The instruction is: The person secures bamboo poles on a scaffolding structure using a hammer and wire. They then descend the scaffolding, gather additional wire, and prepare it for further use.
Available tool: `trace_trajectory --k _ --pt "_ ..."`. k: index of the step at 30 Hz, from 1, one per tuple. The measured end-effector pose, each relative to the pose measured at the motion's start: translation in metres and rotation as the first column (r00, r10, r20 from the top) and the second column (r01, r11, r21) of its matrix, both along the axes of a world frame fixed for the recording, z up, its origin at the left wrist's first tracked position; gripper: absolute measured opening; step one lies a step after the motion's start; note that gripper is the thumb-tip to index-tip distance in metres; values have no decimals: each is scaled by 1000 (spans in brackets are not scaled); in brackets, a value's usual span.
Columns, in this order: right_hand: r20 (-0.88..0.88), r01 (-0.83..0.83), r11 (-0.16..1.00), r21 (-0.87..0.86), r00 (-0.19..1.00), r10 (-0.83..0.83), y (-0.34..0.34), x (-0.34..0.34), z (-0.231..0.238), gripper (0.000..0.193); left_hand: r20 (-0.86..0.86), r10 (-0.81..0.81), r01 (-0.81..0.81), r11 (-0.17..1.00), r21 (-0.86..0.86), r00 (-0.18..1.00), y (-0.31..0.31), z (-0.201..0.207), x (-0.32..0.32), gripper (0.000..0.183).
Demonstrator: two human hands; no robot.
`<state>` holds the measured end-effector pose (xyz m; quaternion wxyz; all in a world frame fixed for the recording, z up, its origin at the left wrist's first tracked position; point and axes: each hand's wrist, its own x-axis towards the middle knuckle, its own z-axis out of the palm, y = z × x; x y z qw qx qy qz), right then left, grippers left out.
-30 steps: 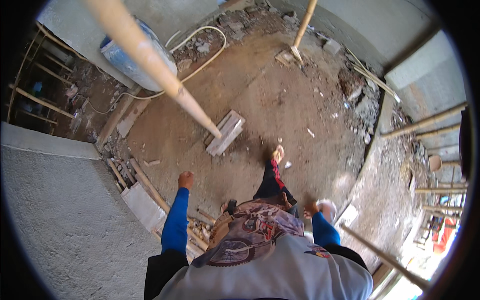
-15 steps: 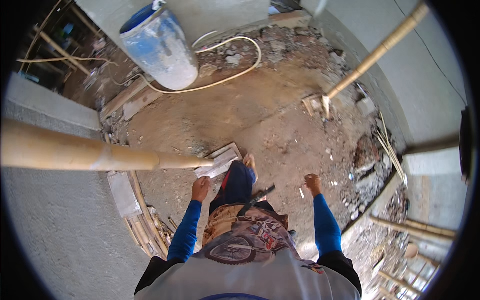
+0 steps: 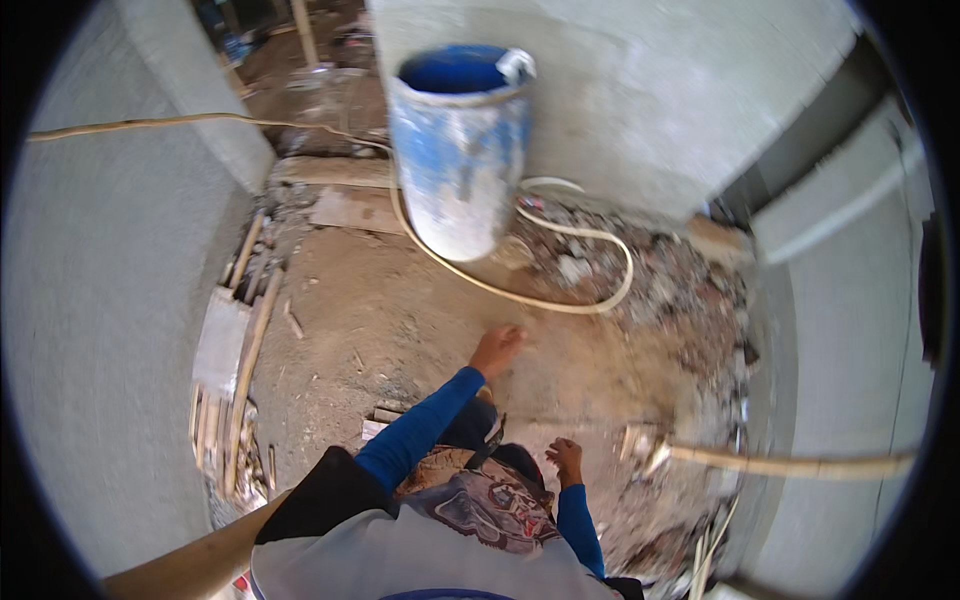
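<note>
In front of me my left hand (image 3: 498, 350) reaches out over the dirt floor, its fingers loosely bent, slightly blurred and holding nothing that I can see. Closer to my body on the right hangs my right hand (image 3: 565, 458), fingers partly spread and nothing in it. Ahead stands a tall blue plastic drum (image 3: 460, 150), smeared with whitish residue and open at the top. A pale hose (image 3: 540, 300) curves around its base. Both hands are apart from the drum and the hose.
Bamboo poles rise at the right (image 3: 790, 462) and lower left (image 3: 200, 550). Wooden strips and a board (image 3: 222, 340) lie along the left wall. Rubble (image 3: 680, 270) lines the back and right walls. Planks (image 3: 340, 172) lie by the opening behind the drum.
My view has turned left and up, so the drum stands nearer the middle. My left arm has swung forward; my right hand has come closer to my body.
</note>
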<state>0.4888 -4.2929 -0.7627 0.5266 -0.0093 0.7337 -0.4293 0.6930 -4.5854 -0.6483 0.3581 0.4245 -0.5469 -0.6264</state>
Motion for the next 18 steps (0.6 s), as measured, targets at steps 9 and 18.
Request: trace_trajectory --k 9,18 --pt "97 -186 823 -536 955 280 -425 -73 134 19 -4 324 -323 941 -104 946 -164 100 59 40" --pt "345 -135 674 -727 777 527 -817 28 276 37 -87 814 -802 581 141 574 -270 99 78 44"
